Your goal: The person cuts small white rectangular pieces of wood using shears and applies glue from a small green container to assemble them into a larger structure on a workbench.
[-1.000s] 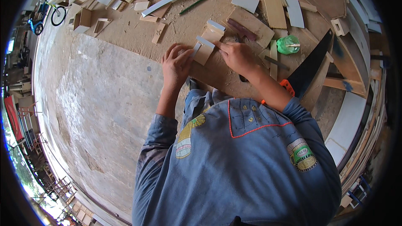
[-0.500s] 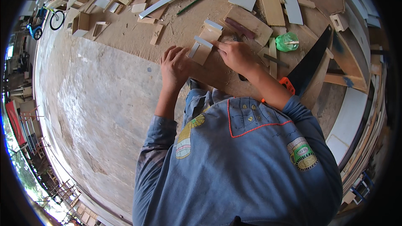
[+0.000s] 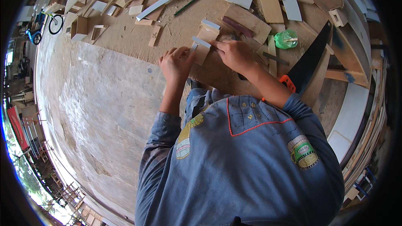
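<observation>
On the workbench in front of me lies a small wooden block (image 3: 202,55) with narrow white-faced strips set on and against it. One white-faced strip (image 3: 201,42) lies across the block. My left hand (image 3: 176,64) is closed at the block's left side, its thumb and fingers around a short upright strip (image 3: 194,48). From the right, my right hand (image 3: 235,54) pinches the end of the crosswise strip, its other fingers curled under. Just beyond stands another white-edged piece (image 3: 210,24). The fingertips' exact contact is partly hidden.
Wood offcuts (image 3: 271,7) litter the workbench (image 3: 130,37). A handsaw (image 3: 310,58) with an orange handle lies right of my right forearm, near a green container (image 3: 286,39). A dark green pencil (image 3: 186,6) and a dark reddish wooden piece (image 3: 237,26) lie farther off.
My left hand's fingers have drawn in and closed around the short strip at the block's left side. My right hand stays nearly still. The whole view has shifted slightly.
</observation>
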A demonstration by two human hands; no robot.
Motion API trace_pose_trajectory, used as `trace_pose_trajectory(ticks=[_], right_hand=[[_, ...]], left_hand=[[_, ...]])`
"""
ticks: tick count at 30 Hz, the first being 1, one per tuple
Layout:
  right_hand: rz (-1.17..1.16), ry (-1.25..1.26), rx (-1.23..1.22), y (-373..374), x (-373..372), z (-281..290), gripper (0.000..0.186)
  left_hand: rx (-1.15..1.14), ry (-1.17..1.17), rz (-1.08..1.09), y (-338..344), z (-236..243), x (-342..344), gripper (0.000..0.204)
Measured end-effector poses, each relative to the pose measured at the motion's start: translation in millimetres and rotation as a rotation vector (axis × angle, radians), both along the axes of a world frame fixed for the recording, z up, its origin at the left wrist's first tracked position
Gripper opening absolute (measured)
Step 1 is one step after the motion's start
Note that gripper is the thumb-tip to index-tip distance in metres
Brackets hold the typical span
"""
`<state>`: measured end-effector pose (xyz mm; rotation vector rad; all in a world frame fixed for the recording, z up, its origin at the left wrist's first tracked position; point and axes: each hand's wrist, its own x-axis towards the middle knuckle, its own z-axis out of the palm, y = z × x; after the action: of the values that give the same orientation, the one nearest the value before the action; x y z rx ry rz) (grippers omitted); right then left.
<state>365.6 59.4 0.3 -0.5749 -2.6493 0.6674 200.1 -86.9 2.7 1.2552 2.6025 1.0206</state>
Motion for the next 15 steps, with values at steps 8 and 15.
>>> trace_pose_trajectory(ticks=[8,15], right_hand=[[0.003,-0.008,-0.004,-0.3,-0.4,3.1,0.033],[0.001,0.005,0.012,0.4,-0.8,-0.7,0.032]], left_hand=[[0.052,-0.062,-0.013,4.5,-5.7,-1.3,0.017],[0.090,-0.090,-0.024,6.0,-1.9,-0.5,0.018]])
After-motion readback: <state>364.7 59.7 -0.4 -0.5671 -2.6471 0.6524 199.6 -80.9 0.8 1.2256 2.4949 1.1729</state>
